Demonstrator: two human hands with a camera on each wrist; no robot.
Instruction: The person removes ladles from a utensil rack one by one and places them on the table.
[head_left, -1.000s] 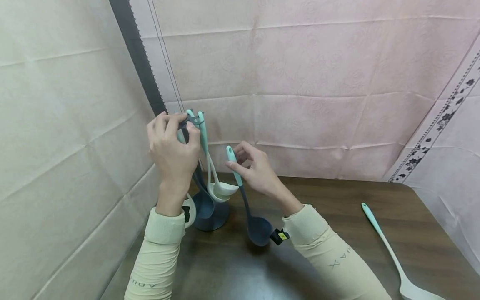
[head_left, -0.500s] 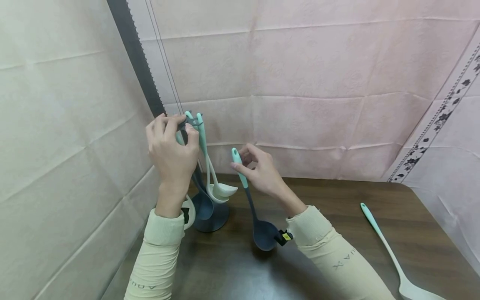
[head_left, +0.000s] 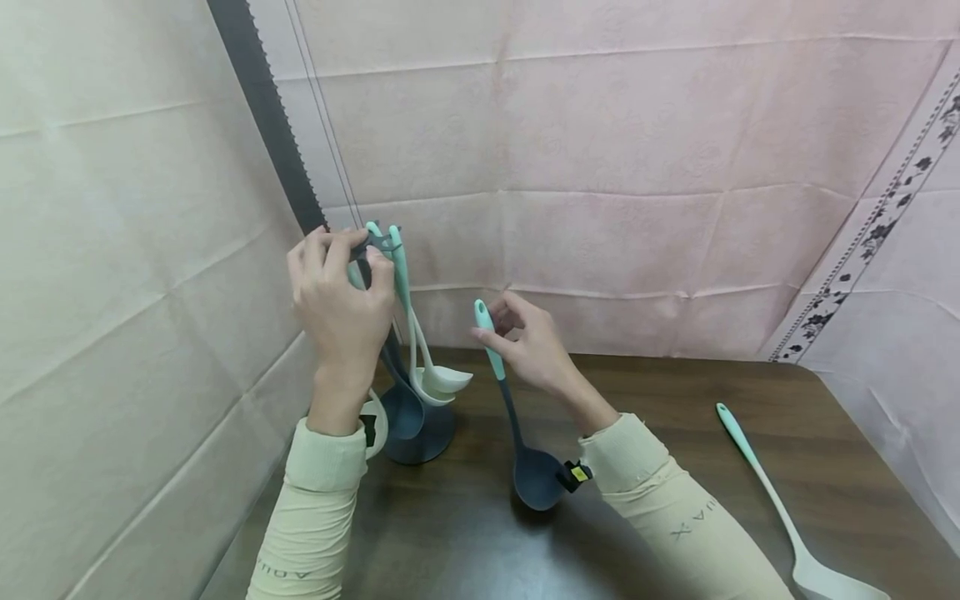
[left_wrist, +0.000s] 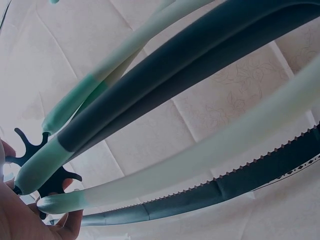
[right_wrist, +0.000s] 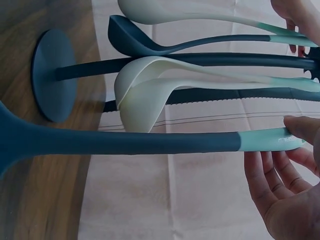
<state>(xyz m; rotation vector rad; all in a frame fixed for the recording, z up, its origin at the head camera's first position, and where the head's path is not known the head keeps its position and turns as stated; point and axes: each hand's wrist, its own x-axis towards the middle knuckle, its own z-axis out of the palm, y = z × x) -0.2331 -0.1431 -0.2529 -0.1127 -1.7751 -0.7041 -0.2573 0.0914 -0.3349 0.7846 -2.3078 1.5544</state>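
At far left, the left hand grips the hooked top of a dark utensil stand, thumb and fingers curled in around it. Pale ladles and a dark blue ladle hang there. Right of the stand, a second dark ladle slants, bowl low over the wooden table; the right hand pinches its mint handle near the top, thumb opposite fingertips. Farther right lies a white spatula.

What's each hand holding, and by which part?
Right hand: dark utensil, by its mint handle. Left hand: utensil stand, by its hooked top.
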